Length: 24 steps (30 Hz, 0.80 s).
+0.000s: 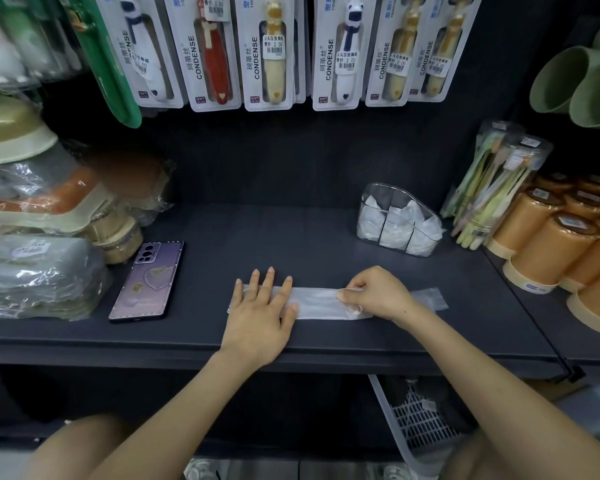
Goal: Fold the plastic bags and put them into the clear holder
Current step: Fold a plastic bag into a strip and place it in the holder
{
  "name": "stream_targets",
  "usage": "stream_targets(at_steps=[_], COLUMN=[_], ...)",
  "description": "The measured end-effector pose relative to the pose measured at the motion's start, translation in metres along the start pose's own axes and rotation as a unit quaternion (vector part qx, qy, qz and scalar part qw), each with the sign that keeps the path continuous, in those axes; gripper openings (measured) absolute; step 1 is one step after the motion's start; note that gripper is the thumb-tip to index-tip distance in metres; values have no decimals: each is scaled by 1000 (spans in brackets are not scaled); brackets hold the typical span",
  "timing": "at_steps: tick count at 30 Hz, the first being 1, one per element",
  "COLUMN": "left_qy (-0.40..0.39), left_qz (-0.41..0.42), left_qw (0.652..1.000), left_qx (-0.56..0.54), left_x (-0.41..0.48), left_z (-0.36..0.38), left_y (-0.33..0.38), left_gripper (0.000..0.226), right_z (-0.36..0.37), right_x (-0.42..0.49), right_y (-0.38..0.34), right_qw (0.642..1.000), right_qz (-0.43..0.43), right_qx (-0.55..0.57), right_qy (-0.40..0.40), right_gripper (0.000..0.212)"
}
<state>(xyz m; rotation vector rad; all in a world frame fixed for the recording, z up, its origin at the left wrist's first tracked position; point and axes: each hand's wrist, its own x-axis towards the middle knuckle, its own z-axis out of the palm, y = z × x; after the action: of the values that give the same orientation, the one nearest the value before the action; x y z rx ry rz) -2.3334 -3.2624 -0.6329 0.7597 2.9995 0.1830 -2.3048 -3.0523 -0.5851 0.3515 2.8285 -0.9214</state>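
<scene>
Forearms (174,410) reach up from the bottom edge to a dark shelf (291,237), where a plastic bag (317,303) lies flattened into a long narrow strip, in front of the clear holder (395,220) and a little to its left. The left hand (257,317) lies flat with straight fingers, pressing down the strip's end farthest from the holder. The right hand (374,294) has its fingers curled and pinches the strip nearer the holder, with a short tail of film poking out beyond it.

The holder already has white folded bags in its compartments (it looks fairly full). Thin film is springy and slippery, so if the flat hand lifts before the next crease is pressed, the strip will likely spring open or skew. A loose bundle could then catch on the holder's rim or drag the others out. A phone (146,282) lies well to the holder's left.
</scene>
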Motion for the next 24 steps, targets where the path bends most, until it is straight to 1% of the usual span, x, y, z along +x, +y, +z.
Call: stream_targets(at_steps=[4, 6, 7, 8, 9, 10, 11, 12, 13, 14, 16, 17, 18, 19, 22, 24], left_qy=[-15, -16, -15, -12, -9, -7, -8, -8, -10, -11, -12, -12, -12, -12, -12, -10], left_qz=[-8, -11, -12, -13, -15, -15, -15, -15, -15, -16, -18, -18, -18, -19, -21, -20], left_qw=[1000, 1000, 1000, 1000, 1000, 1000, 1000, 1000, 1000, 1000, 1000, 1000, 1000, 1000, 1000, 1000], left_qx=[1, -1, 0, 1, 2, 4, 5, 6, 6, 5, 2, 1, 1, 2, 8, 9], left_x=[1, 2, 3, 3, 3, 3, 2, 3, 2, 2, 3, 3, 3, 3, 3, 3], left_z=[0, 0, 0, 0, 1, 1, 2, 2, 2, 2, 2, 2, 2, 2, 3, 3], left_y=[2, 2, 2, 2, 2, 2, 2, 2, 2, 2, 2, 2, 2, 2, 1, 1], left_gripper=[90, 89, 89, 89, 89, 88, 88, 88, 87, 87, 87, 87, 87, 87, 86, 85], right_z=[-1, -4, -4, -3, 1, 8, 17, 28, 40, 50, 60, 60, 59, 56, 40, 29], right_x=[0, -4, -8, -12, -15, -19, -22, -23, -23, -23, -24, -24, -25, -26, -30, -35], right_y=[0, -1, -1, -2, -1, -1, -3, -5, -8, -10, -14, -10, -4, 4, 34, 49], right_qw=[1000, 997, 996, 994, 984, 959, 933, 917, 911, 915, 936, 945, 952, 956, 960, 960], right_qz=[4, 2, -2, -14, -46, -96, -154, -197, -225, -233, -212, -192, -165, -144, -81, -44], right_qx=[24, 72, 89, 63, -9, -91, -151, -197, -235, -259, -265, -259, -254, -255, -261, -269], right_qy=[-11, -4, 22, 84, 173, 251, 289, 287, 254, 202, 91, 52, 33, 33, 55, 55], right_gripper=[41, 29, 20, 19, 25, 29, 33, 37, 42, 47, 63, 75, 84, 86, 79, 89])
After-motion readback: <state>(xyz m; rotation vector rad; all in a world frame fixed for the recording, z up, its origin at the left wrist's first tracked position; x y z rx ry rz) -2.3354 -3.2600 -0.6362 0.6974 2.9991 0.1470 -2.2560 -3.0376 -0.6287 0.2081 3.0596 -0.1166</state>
